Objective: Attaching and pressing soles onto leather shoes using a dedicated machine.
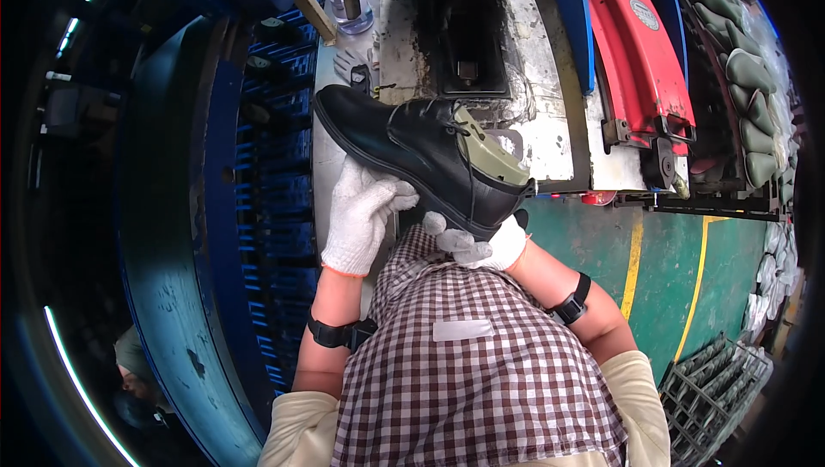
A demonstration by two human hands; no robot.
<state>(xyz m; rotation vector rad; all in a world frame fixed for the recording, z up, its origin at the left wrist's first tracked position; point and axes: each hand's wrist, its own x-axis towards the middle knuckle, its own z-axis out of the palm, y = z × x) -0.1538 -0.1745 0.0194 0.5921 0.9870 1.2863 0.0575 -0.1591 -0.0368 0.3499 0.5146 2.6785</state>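
A black leather lace-up shoe [412,145] lies across both my hands, its toe to the left and its heel to the right. An olive-green shoe last [494,158] fills its opening, and the laces hang near it. My left hand [361,213], in a white knitted glove, is closed on the sole's edge at the forefoot. My right hand [485,244], gloved alike, cups the heel from below with its fingers curled round the sole. Part of the right hand is hidden behind the heel.
Beyond the shoe stands a pale worktable [537,97] with a black-stained recess [468,46]. A white glove [348,63] lies on its left side. Red machine housing [636,63] stands to the right, with racks of green lasts [748,72] past it. A blue slatted conveyor [284,209] runs at left.
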